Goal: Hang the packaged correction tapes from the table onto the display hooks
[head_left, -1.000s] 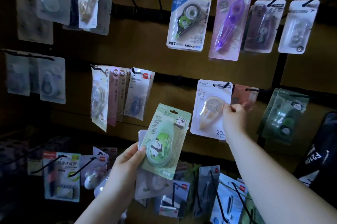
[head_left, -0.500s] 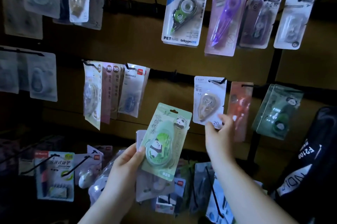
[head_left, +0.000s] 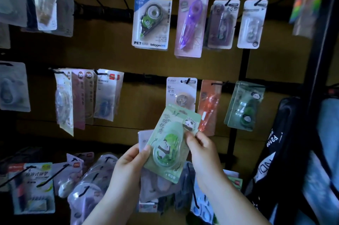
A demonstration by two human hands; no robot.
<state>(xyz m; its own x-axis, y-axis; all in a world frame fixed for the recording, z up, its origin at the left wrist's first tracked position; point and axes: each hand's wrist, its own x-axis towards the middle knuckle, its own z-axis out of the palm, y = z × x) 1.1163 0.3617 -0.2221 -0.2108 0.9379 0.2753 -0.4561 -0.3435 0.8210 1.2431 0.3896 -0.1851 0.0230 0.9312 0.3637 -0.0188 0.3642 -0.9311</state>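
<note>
Done: hooks [head_left: 53, 175] mostly stocked | Pending: panda pack [head_left: 170, 144], my left hand [head_left: 128, 166] gripping, right hand [head_left: 203, 151] pinching its edge | spare packs [head_left: 144, 139] behind

The green panda pack [head_left: 165, 133] hides the white hanging pack's [head_left: 173, 88] lower half.

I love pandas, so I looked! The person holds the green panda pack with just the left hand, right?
Not just the left. The head view shows the green panda pack held by both: the left hand grips its left edge and the right hand pinches its right edge.
</note>
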